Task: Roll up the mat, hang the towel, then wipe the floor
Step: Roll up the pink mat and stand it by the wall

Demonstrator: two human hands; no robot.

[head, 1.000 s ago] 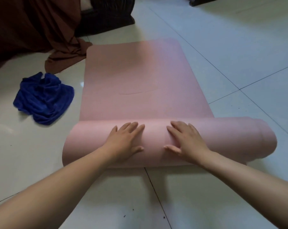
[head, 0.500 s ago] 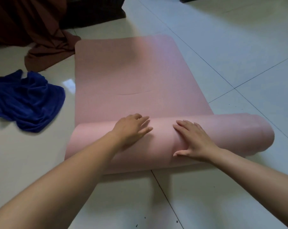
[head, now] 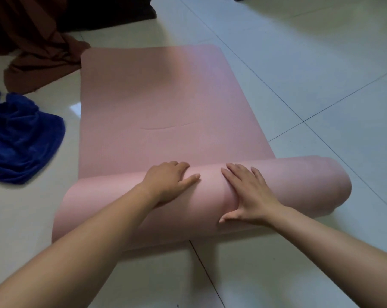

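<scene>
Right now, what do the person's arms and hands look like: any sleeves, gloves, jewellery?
Both forearms are bare as far as the view shows: no sleeves in frame. The left hand and right hand wear no gloves. No rings show on the fingers, and no watch or band on either wrist. Nails look short and unpainted.

Right of the mat point(head: 157, 103) the tiled floor point(head: 310, 70) lies open; to its left a blue towel point(head: 21, 138) and brown cloth point(head: 39, 61) crowd the floor.

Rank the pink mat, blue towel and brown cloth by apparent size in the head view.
1. Pink mat, clearly largest.
2-3. Blue towel and brown cloth: both cropped by the frame, so unranked.
</scene>
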